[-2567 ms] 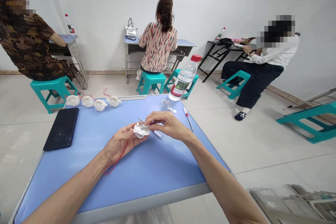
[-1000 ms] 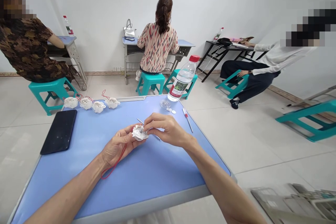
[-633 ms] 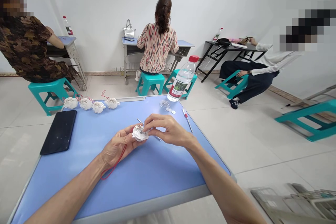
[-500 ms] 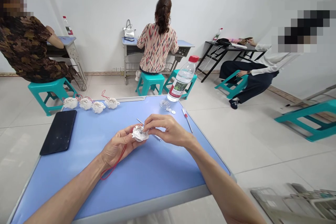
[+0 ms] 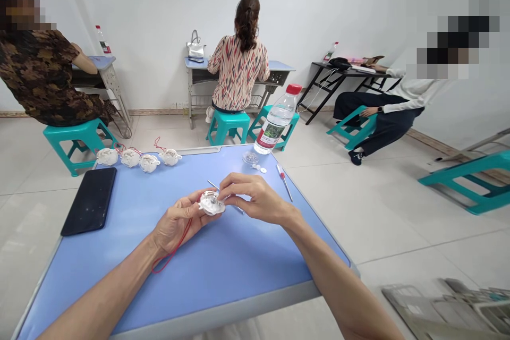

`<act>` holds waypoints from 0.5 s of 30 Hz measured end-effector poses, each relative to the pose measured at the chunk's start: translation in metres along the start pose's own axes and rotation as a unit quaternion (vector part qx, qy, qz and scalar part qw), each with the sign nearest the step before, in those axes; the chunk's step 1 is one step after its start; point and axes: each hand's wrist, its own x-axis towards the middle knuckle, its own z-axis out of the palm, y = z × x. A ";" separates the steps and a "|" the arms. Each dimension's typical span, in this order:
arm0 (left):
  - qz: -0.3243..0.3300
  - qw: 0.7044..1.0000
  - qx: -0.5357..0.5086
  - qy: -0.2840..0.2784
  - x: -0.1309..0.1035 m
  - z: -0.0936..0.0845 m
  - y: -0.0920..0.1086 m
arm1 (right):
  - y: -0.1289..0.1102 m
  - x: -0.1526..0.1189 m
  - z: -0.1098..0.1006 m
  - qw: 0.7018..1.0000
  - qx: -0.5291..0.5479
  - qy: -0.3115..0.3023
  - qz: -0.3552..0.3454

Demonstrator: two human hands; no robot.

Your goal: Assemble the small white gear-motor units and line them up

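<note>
My left hand (image 5: 181,223) is closed round a small round white plastic casing (image 5: 211,204), tilted so its inner side with small parts faces up. A red cord (image 5: 175,251) loops down from it onto the desk. The fingers of my right hand (image 5: 251,196) are pinched together at the casing's right edge; anything tiny between the fingertips is hidden. Behind the right fingers, partly covered, lies a thin metal rod (image 5: 212,184). Several similar white casings (image 5: 149,162) with red cords sit along the far left of the desk.
On the blue desk (image 5: 223,276) lie a black phone (image 5: 90,202), a red-and-clear-handled screwdriver (image 5: 285,183), small white discs (image 5: 261,169) and a clear dish (image 5: 250,158) of tiny parts. A water bottle (image 5: 277,119) stands at the far right corner. Three people sit at other desks beyond.
Both hands stay nearly in place. The casing has tipped slightly, and the right fingertips have shifted a little toward its right edge, showing more of its inside.
</note>
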 end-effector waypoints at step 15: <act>-0.008 1.000 0.003 -0.022 -0.001 -0.004 -0.001 | 0.002 -0.001 -0.002 0.999 -0.025 -0.032 0.027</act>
